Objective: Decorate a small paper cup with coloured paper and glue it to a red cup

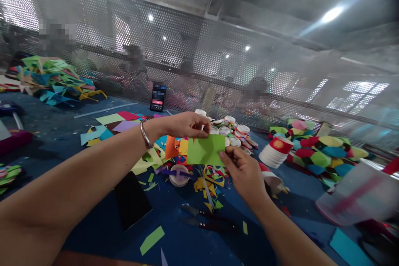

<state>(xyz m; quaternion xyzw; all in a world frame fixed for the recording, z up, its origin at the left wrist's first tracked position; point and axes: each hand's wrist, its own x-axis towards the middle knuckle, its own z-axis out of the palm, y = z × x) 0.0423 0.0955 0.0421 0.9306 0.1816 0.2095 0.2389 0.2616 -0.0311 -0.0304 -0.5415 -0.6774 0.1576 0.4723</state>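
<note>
A bright green rectangle of paper [204, 153] is held up over the middle of the table. My left hand [193, 124], with a silver bangle at the wrist, is closed at its top edge. At the right edge, my right hand [245, 168] pinches the same paper between thumb and fingers. Just below sits a small white paper cup [178, 179] with a purple strip across it. Nearer to me lie dark-handled scissors [215, 223] with their blades apart. Yellow and green paper scraps [209, 185] are scattered under my hands.
A black sheet [132, 199] lies left of the scissors. Small white cups [232, 131] are heaped behind my hands. Stacked paper cups [276, 151], colourful paper balls [324, 149] and a plastic cup [358, 195] stand right. A phone [158, 96] leans against the perforated screen [193, 37].
</note>
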